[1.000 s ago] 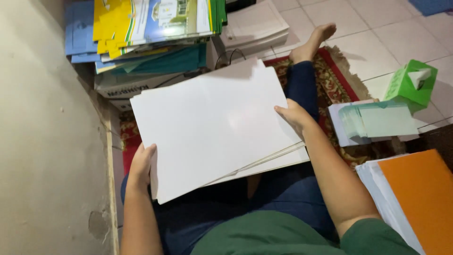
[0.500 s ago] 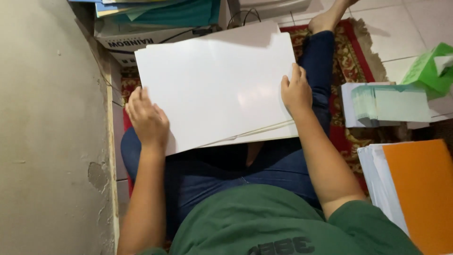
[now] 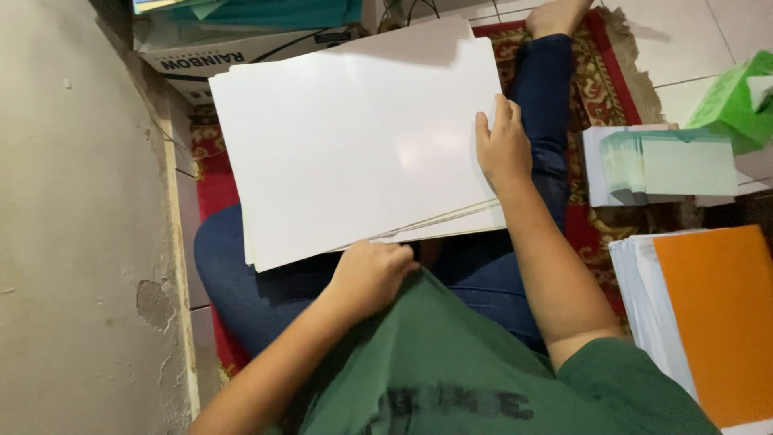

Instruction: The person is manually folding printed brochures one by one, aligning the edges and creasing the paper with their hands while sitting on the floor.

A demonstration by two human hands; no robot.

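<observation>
Head view, looking down at a seated person's lap. A stack of large white sheets (image 3: 354,137) lies across the lap on blue-jeaned legs (image 3: 266,294), tilted, its far edge reaching toward a cardboard box (image 3: 233,60) by the wall.

Right hand (image 3: 503,149): rests flat on the right edge of the white sheets, fingers extended and close together, thumb tucked toward the edge. Lower sheets fan out slightly beneath it. Whether the thumb goes under the stack: cannot tell.

Left hand (image 3: 372,274): curled into a loose fist at the near edge of the stack, just beside the green shirt (image 3: 451,362). Fingers are folded under; whether they pinch the sheets, the shirt hem or nothing cannot be told.

Surroundings: red patterned rug (image 3: 596,234) under the legs. To the right, a pile of pale green slips (image 3: 676,165) on white paper, a green tissue box (image 3: 737,97) behind it, and an orange folder (image 3: 725,314) on a paper stack. Plastered wall (image 3: 72,217) to the left.
</observation>
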